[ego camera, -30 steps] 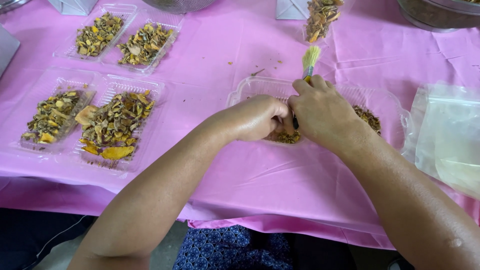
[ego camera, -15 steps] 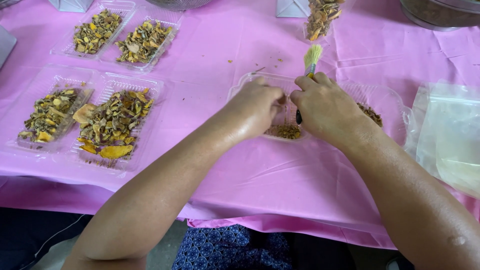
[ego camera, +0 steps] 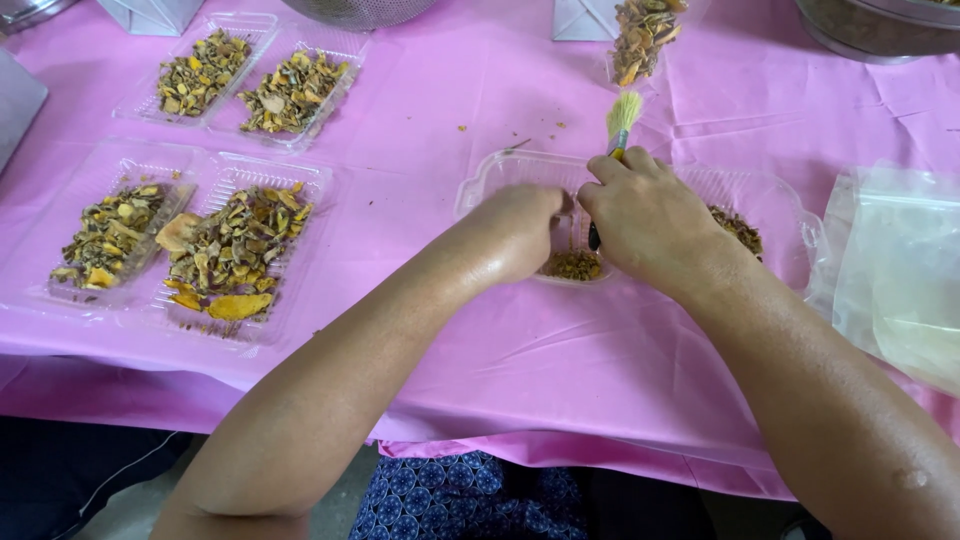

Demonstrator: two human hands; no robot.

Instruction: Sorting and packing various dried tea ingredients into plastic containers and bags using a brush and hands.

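Your right hand (ego camera: 650, 225) is closed around a small brush (ego camera: 618, 130), handle gripped in the fist, pale yellow-green bristles pointing up and away from you above the knuckles; a dark tip of the handle shows below the hand, just over the tray. Your left hand (ego camera: 520, 232) is curled, fingers bent down into the near-left part of a clear plastic tray (ego camera: 490, 178); whether those fingers pinch anything you cannot tell from here, since they are turned under. The two hands meet, knuckles touching or nearly so, over the middle of that tray. The tray sits on the pink tablecloth (ego camera: 420, 110), directly ahead of you, at centre. A small heap of brown dried bits (ego camera: 572, 265) lies in the tray just below the hands; more of the same (ego camera: 738, 228) shows to the right of your right wrist. Left of you, well apart, two clear trays of dried yellow-brown pieces (ego camera: 235, 245) stand side by side; two more filled trays (ego camera: 290, 90) lie farther back. A clear plastic bag (ego camera: 900, 270) lies at the right edge, beside the working tray. A few crumbs (ego camera: 462, 128) dot the cloth behind the tray.
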